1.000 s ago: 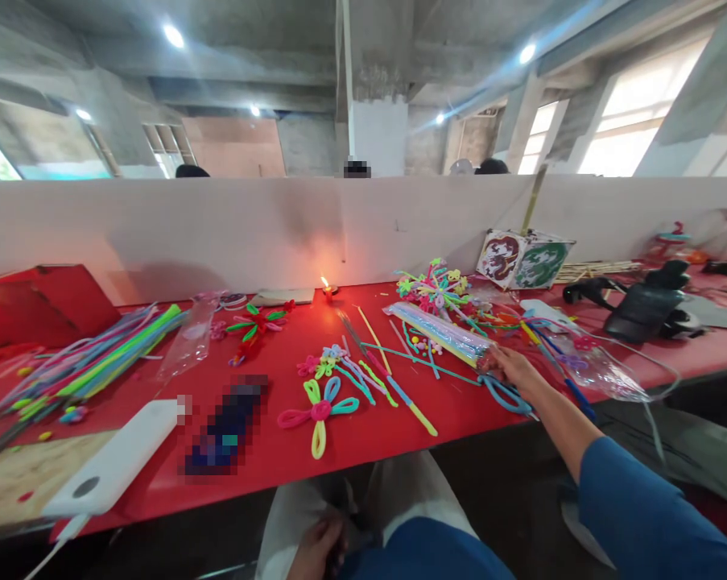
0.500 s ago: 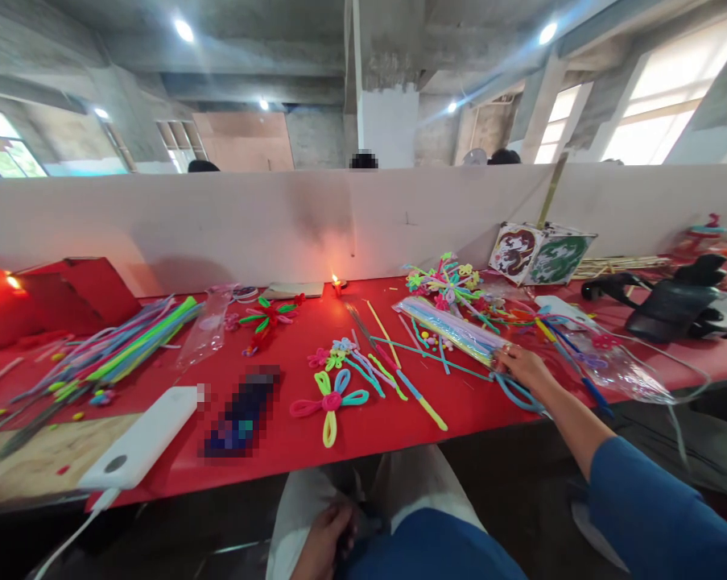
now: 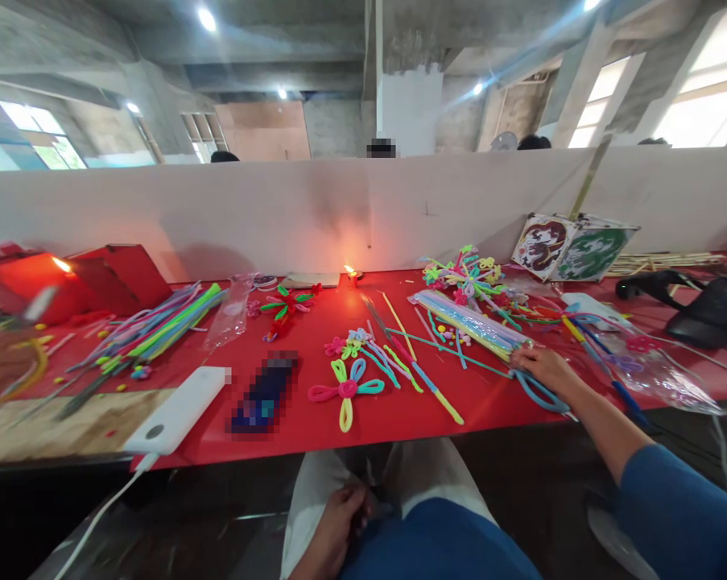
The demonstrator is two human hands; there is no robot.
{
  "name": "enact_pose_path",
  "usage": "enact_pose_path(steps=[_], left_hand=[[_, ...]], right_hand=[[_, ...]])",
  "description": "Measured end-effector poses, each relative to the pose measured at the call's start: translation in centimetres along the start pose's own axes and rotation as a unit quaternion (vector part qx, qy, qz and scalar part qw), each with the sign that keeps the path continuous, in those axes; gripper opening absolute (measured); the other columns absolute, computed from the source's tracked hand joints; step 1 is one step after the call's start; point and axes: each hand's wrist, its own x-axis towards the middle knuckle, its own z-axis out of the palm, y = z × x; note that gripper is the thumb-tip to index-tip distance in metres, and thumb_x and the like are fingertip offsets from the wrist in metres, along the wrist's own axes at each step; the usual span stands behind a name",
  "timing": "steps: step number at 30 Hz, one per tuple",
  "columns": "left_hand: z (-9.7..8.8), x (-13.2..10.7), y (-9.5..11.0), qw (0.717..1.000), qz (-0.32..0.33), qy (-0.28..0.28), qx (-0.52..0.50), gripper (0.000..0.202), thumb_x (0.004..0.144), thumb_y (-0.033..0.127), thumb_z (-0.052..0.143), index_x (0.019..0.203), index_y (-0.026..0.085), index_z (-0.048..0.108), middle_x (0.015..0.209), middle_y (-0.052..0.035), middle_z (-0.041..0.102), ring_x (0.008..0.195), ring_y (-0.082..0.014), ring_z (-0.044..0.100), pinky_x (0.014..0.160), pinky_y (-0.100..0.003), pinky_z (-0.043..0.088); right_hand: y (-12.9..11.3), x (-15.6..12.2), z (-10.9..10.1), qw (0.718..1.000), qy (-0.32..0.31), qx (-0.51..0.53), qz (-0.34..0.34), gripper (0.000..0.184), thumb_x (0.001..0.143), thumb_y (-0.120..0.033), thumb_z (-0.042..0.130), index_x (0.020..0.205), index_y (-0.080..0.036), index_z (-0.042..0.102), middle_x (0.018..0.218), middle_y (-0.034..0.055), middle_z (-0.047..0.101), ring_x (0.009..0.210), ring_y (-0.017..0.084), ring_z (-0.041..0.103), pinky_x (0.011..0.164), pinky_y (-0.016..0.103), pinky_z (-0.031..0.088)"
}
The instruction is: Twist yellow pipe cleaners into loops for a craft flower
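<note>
My right hand [image 3: 544,366] rests on the red table [image 3: 291,427] at the near end of a clear packet of coloured pipe cleaners [image 3: 468,321], fingers closed round that end. Blue pipe-cleaner loops [image 3: 541,393] lie just under the hand. My left hand [image 3: 332,536] lies in my lap below the table edge, fingers curled on my trouser leg, with nothing that I can make out in it. A pipe-cleaner flower [image 3: 344,391] in pink, green and blue lies in front of me, with smaller flowers [image 3: 348,346] behind it.
A lit candle [image 3: 351,275] burns by the white partition [image 3: 339,209]. A white power bank [image 3: 179,411] with its cable, a pile of long pipe cleaners [image 3: 158,326], a red box [image 3: 118,278], a painted lantern box [image 3: 572,248] and a black tool [image 3: 710,306] also stand on the table.
The view has swung left, so everything has shifted right in the frame. My right hand stays at the packet's end and my left hand stays in my lap.
</note>
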Motion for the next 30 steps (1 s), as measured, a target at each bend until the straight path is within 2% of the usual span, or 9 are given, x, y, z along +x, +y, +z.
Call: enact_pose_path(steps=[4,9,16,22,26,30], left_hand=[[0.0,0.0,-0.1,1.000,0.010,-0.002,-0.005,0.036,0.062,0.051,0.054,0.060,0.016,0.045,0.054,0.0021,0.049,0.045,-0.0080,0.040,0.043,-0.020,0.022],[-0.1,0.0,-0.2,1.000,-0.001,0.004,-0.004,0.034,0.064,0.049,0.054,0.060,0.016,0.046,0.053,0.0025,0.048,0.045,-0.0078,0.039,0.044,-0.020,0.022],[-0.5,0.4,-0.7,0.999,0.032,-0.028,-0.003,0.032,0.071,0.045,0.050,0.060,0.015,0.050,0.052,0.0024,0.045,0.048,-0.0087,0.039,0.046,-0.021,0.024],[-0.5,0.1,-0.6,0.999,0.039,-0.021,0.002,0.032,0.071,0.045,0.051,0.060,0.015,0.051,0.054,0.0028,0.046,0.051,-0.0097,0.039,0.048,-0.021,0.027],[-0.4,0.1,-0.5,0.999,0.036,-0.016,0.002,0.032,0.069,0.046,0.052,0.061,0.016,0.050,0.055,0.0028,0.046,0.052,-0.0102,0.040,0.050,-0.021,0.028],[-0.4,0.3,-0.7,1.000,0.025,-0.004,0.012,0.035,0.068,0.049,0.051,0.058,0.016,0.049,0.054,0.0029,0.045,0.050,-0.0101,0.039,0.049,-0.021,0.027]], right_hand=[[0.0,0.1,0.3,1.000,-0.009,-0.021,-0.007,0.022,0.069,-0.031,0.051,0.071,-0.022,0.071,0.071,0.0026,0.070,0.075,0.022,0.063,0.061,0.025,0.043],[-0.2,0.2,0.7,0.998,0.009,-0.058,0.018,0.026,0.071,-0.038,0.050,0.076,-0.023,0.071,0.074,0.0043,0.069,0.071,0.023,0.062,0.055,0.026,0.039],[-0.8,-0.2,0.6,0.996,0.008,-0.082,0.039,0.025,0.074,-0.039,0.050,0.078,-0.025,0.070,0.072,0.0025,0.069,0.069,0.019,0.062,0.051,0.023,0.037],[-1.5,-0.4,0.4,0.993,-0.016,-0.101,0.059,0.027,0.078,-0.042,0.049,0.081,-0.022,0.067,0.077,0.0037,0.067,0.075,0.019,0.061,0.058,0.026,0.041],[-1.9,-0.5,0.4,0.990,-0.038,-0.112,0.081,0.026,0.083,-0.038,0.048,0.089,-0.016,0.060,0.086,0.0036,0.063,0.075,0.015,0.059,0.068,0.032,0.046],[-1.8,-0.6,0.5,0.990,-0.037,-0.107,0.089,0.023,0.085,-0.033,0.047,0.095,-0.015,0.057,0.091,0.0036,0.060,0.078,0.014,0.058,0.069,0.032,0.048]])
